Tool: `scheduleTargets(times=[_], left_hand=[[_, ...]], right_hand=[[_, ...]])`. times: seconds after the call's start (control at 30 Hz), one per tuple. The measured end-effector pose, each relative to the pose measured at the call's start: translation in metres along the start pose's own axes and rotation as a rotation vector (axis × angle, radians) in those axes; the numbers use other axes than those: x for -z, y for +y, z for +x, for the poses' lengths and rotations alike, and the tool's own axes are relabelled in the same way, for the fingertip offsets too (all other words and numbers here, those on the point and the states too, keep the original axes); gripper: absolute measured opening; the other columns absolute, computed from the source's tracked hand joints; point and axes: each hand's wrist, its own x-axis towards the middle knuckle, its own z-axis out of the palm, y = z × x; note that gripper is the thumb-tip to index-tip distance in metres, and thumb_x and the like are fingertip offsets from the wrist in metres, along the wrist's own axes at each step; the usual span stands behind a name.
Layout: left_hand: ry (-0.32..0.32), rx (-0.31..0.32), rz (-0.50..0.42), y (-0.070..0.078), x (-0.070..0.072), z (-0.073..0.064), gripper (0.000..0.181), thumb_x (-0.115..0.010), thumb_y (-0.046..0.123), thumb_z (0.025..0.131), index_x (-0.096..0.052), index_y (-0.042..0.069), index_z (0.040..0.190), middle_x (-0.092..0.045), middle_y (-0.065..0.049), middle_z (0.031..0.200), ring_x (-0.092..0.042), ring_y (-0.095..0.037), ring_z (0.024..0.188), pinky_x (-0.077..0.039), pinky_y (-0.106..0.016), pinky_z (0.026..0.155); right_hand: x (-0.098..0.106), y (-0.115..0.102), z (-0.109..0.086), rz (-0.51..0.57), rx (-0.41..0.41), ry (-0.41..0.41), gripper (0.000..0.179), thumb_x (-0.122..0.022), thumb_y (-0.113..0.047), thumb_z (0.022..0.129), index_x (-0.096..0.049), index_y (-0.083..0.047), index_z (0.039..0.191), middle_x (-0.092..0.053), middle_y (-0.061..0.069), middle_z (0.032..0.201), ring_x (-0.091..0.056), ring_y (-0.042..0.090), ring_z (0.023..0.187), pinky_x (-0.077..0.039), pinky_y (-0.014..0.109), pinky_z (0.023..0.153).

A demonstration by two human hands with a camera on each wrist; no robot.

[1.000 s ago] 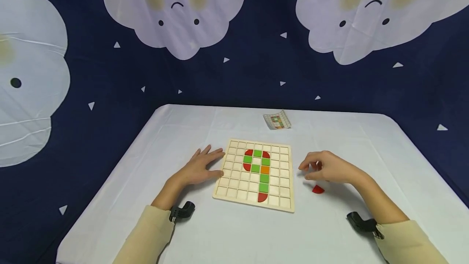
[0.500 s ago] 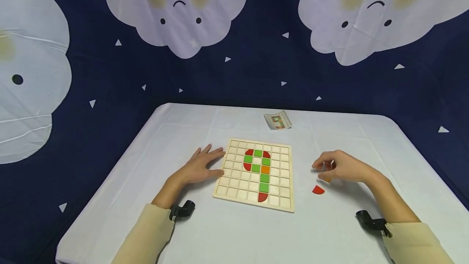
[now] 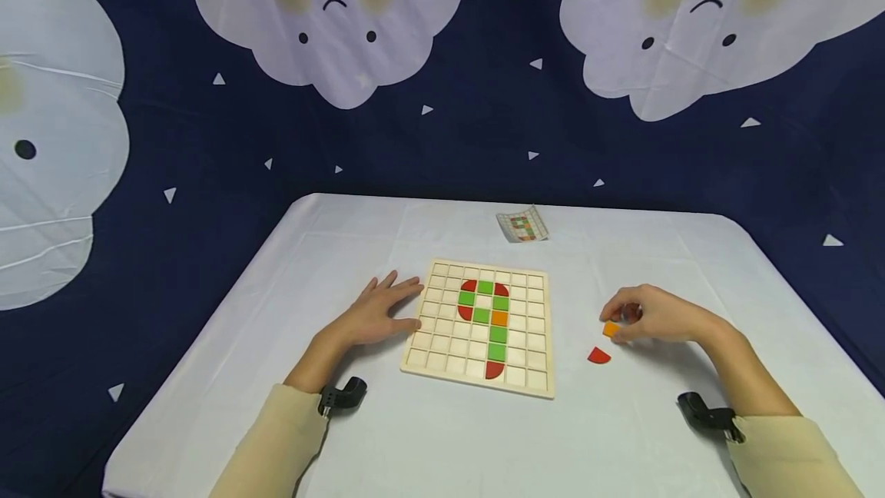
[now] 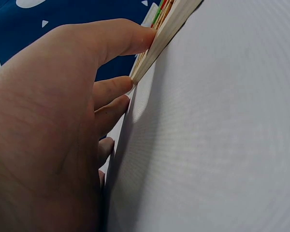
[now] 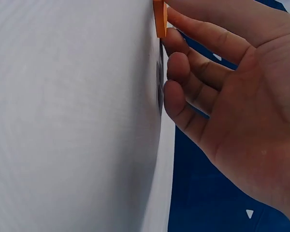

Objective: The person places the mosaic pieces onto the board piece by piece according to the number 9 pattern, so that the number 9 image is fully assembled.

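Note:
A square wooden grid board [image 3: 442, 363] lies on the white table, with green and red pieces and one orange tile [image 3: 498, 318] set in its cells. My left hand [image 3: 376, 315] rests at the board's left side, fingers spread; in the left wrist view the thumb and a fingertip touch the wooden edge. Right of the board, my right hand [image 3: 660, 315] pinches an orange square tile [image 3: 611, 329] between thumb and index finger, low over the cloth. The right wrist view shows this tile [image 5: 160, 19] at the fingertips. A red quarter-round piece [image 3: 598, 356] lies just in front of it.
A curled pattern card [image 3: 522, 226] with a printed grid lies beyond the board near the table's far edge. The white tablecloth [image 3: 429, 444] spreads around the board. A dark blue curtain with clouds [image 3: 339, 137] hangs behind the table.
My right hand has moved right, away from the board. The orange tile, hidden a second ago, has come into view and is now between thumb and index finger. The left hand has stayed put.

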Motion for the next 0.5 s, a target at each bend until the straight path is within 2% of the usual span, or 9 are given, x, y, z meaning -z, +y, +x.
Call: scheduleTargets(times=[0.27, 0.5], left_hand=[[0.0, 0.0, 0.005, 0.001, 0.0007, 0.0006, 0.071, -0.063, 0.051, 0.084, -0.044, 0.023, 0.146, -0.032, 0.006, 0.153, -0.008, -0.026, 0.145, 0.0, -0.048, 0.115], [0.002, 0.012, 0.01, 0.0, -0.0004, 0.0012, 0.07, -0.063, 0.051, 0.084, -0.045, 0.023, 0.146, -0.032, 0.006, 0.152, -0.009, -0.025, 0.145, 0.0, -0.047, 0.115]], right_hand=[[0.0009, -0.0013, 0.0015, 0.045, -0.018, -0.039, 0.035, -0.082, -0.019, 0.074, -0.065, -0.011, 0.104, -0.057, 0.002, 0.084, -0.051, 0.017, 0.072, -0.044, 0.024, 0.058], [0.0013, -0.003, 0.0024, 0.004, -0.026, -0.037, 0.025, -0.08, -0.017, 0.075, -0.068, -0.014, 0.096, -0.06, -0.002, 0.079, -0.053, 0.017, 0.069, -0.045, 0.024, 0.056]])
